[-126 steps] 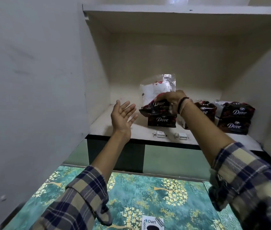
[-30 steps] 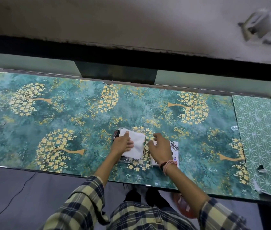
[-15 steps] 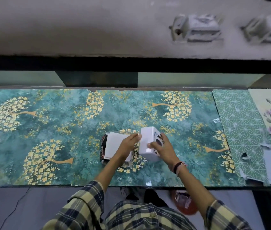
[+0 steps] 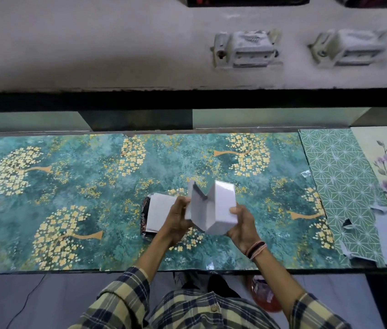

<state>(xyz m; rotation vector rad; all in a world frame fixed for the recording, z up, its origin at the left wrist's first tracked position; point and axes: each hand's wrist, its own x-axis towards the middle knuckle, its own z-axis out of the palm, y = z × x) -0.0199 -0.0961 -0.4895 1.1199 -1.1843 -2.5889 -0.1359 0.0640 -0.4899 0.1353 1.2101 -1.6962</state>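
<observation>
Box-opening step: the right grip holds the white box above the counter, and the left grip pinches its flap open. The next move is probably to slide the packet on the left inside.

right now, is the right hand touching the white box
Touching. Head view shows the right hand gripping the white box, thumb on its side.

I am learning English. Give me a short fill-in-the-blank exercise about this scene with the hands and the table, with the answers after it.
The left hand and the right hand hold a white ____ over the patterned table.
The pattern shows golden ____ on green.
Bracelets sit on the ____ wrist.
On the grey ledge behind the table lie ____ white latches.
Missing words: box, trees, right, two.
</observation>
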